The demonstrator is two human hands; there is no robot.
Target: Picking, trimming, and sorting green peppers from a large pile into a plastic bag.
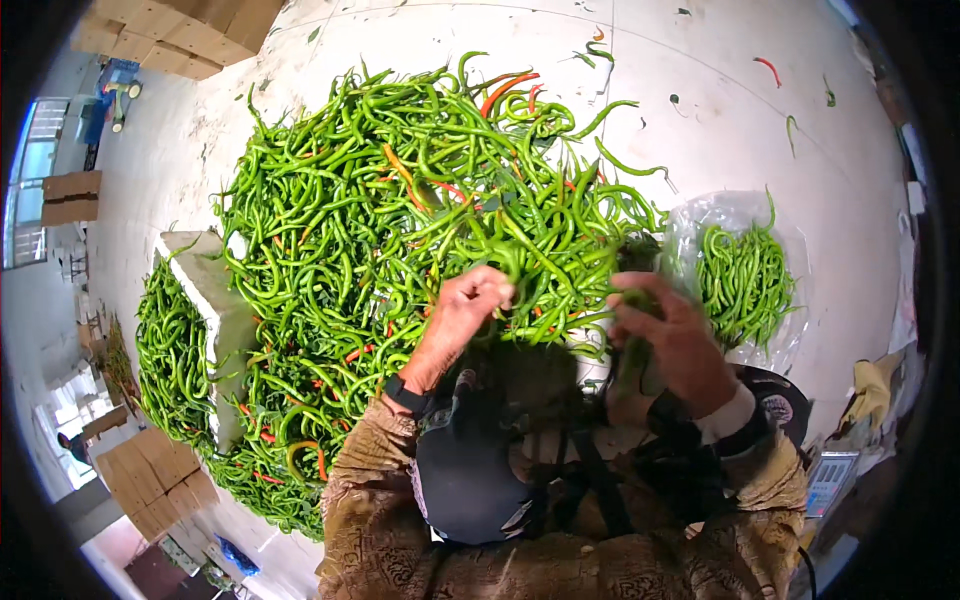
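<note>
A wide heap of long green chili peppers (330, 190) covers the floor in front of me, with several red and orange ones mixed in. My left hand (468, 305) is closed at the heap's near edge, its fingertips pressed together against a motion-blurred green chili pepper (510, 262). To the right, my right hand (675, 335) is curled and partly blurred, with green chili peppers (636, 298) showing between thumb and fingers. How many it holds is hard to see in the shadow. Beside it, a clear plastic bag (690, 215) lies under a neat pile of green chili peppers (745, 285).
On the left, a pale foam board (212, 310) stands between the heap and more green peppers (172, 350). Cardboard boxes stand at the upper left (180, 35) and lower left (150, 480). A stray red pepper (768, 71) and leaf bits lie on the floor (700, 130).
</note>
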